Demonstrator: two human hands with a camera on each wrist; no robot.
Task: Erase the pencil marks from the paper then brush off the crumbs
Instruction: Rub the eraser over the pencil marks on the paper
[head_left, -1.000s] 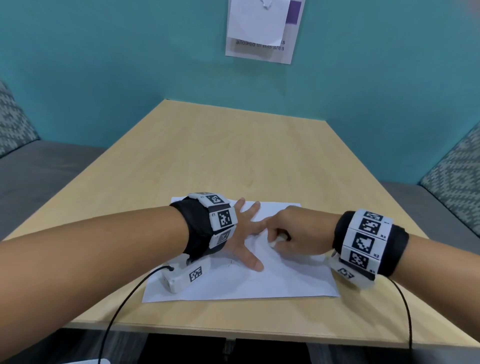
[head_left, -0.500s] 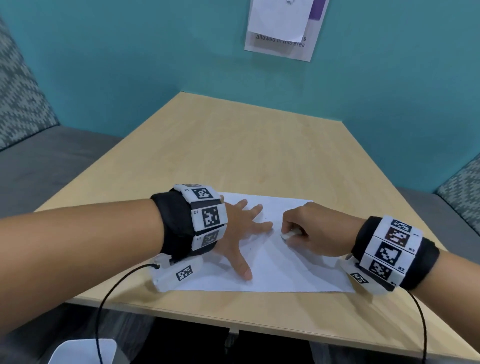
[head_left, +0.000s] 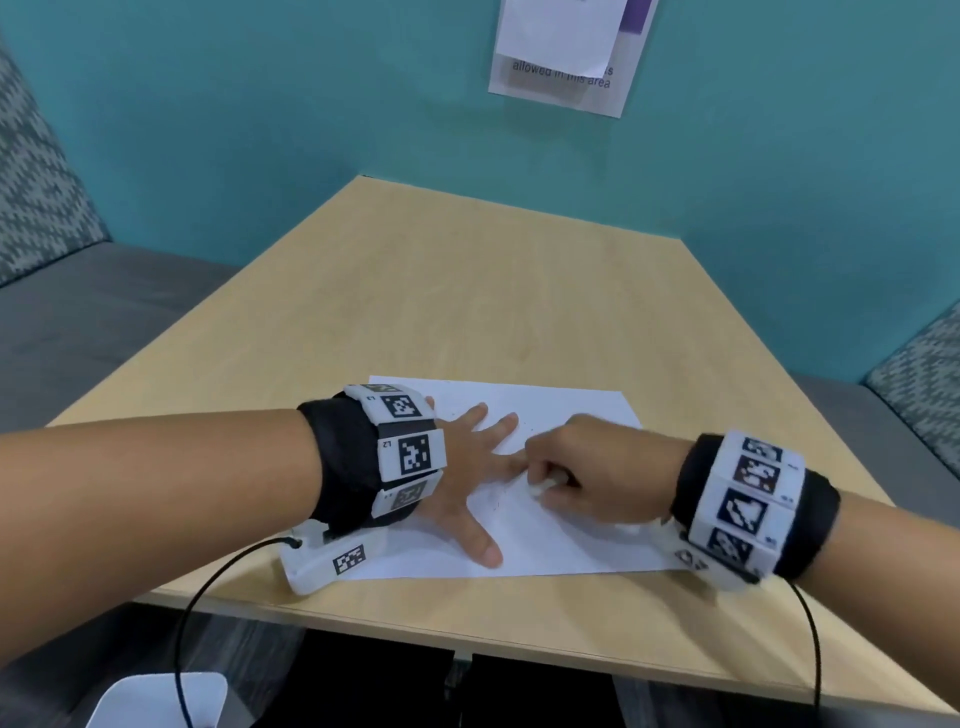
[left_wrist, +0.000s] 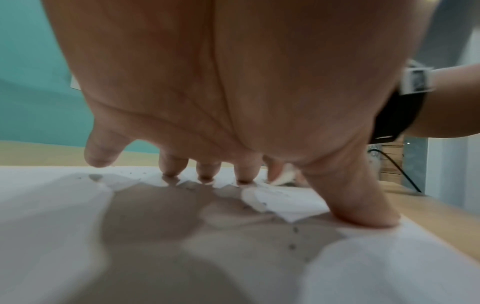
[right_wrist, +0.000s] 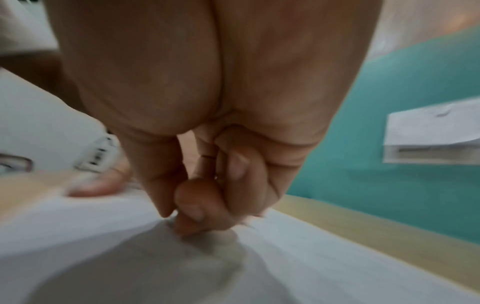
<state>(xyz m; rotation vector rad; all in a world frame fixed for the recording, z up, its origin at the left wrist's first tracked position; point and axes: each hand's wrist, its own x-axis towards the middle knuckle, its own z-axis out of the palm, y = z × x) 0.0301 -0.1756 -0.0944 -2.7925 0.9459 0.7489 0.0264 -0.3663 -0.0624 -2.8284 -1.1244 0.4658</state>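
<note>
The paper (head_left: 545, 540) lies at the table's (head_left: 467, 291) near edge. My left hand (head_left: 467, 483) presses it flat, fingers spread; my right hand (head_left: 597, 473) pinches a white eraser (head_left: 543, 487) against the sheet. Crumbs (left_wrist: 135, 174) lie scattered beyond, so I judge erasing unfinished, brushing still ahead.
</note>
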